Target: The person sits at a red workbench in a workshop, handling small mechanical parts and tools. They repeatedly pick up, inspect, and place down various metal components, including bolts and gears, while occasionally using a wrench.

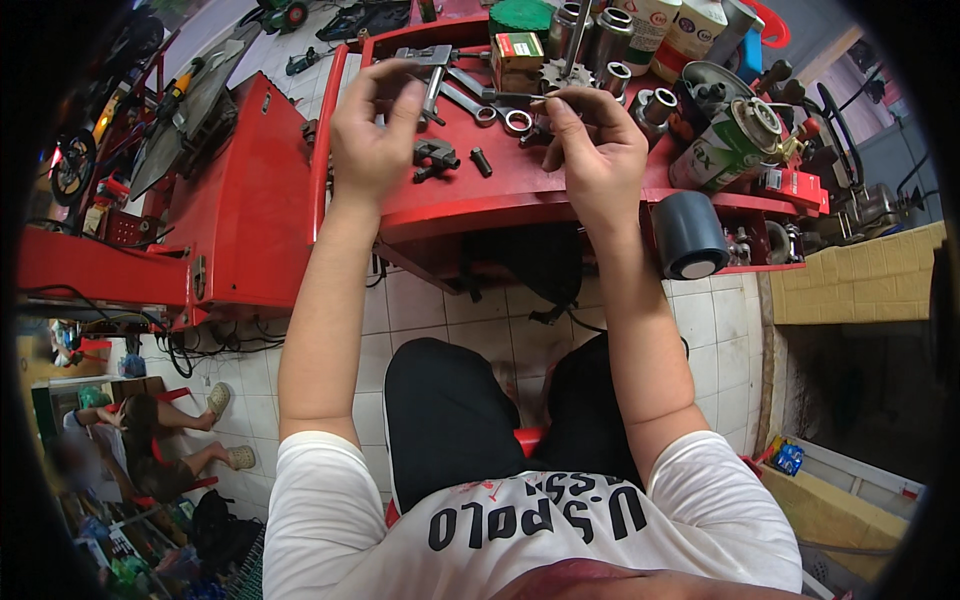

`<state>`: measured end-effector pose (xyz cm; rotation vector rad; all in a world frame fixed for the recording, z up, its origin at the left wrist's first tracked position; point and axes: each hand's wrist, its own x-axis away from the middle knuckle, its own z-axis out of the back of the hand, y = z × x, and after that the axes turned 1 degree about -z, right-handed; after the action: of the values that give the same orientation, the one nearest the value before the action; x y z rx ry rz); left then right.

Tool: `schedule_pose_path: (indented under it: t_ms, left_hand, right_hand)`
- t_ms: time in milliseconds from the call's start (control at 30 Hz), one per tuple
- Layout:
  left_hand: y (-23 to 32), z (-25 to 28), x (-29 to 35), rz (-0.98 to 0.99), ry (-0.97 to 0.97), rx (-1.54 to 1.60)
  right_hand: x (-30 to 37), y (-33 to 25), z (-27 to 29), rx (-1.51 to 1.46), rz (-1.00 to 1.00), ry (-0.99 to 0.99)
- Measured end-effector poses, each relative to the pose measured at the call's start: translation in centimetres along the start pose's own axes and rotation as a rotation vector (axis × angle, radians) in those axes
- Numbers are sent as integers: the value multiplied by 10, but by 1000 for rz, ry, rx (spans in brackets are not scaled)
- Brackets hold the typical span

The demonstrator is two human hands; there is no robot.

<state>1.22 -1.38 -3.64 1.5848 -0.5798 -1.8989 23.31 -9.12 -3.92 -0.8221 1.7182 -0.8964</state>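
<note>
My left hand [372, 135] is curled at the left of the red bench, its fingertips on a T-shaped metal tool [434, 68]. My right hand [600, 135] pinches thumb against fingers over the bench; a thin metal piece [537, 101] shows at the fingertips, its kind unclear. Between the hands lie a combination wrench [468, 105], a dark bolt [481, 162] and a small dark metal clamp-like part [436, 156]. The ring end of another wrench [517, 122] sits beside my right fingertips.
Sockets [612, 40], a small box [517, 62] and bottles [700, 35] crowd the bench's back. At right stand a green-white can [725, 150] and a dark cylinder [690, 235] at the front edge. A red cabinet [240, 200] adjoins on the left; another person [150, 430] sits at lower left.
</note>
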Motion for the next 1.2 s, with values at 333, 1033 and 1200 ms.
schedule_pose_path:
  t_ms: [333, 1033, 1200]
  left_hand:
    - [32, -7, -1, -313, -241, -114]
    - [33, -8, 3, -367, -346, 0]
    - [34, -10, 3, -426, -380, -35]
  right_hand:
    - [-2, -7, 1, -5, -108, -159]
    - [7, -9, -13, 691, 99, -363]
    - [7, -4, -11, 740, 199, -408]
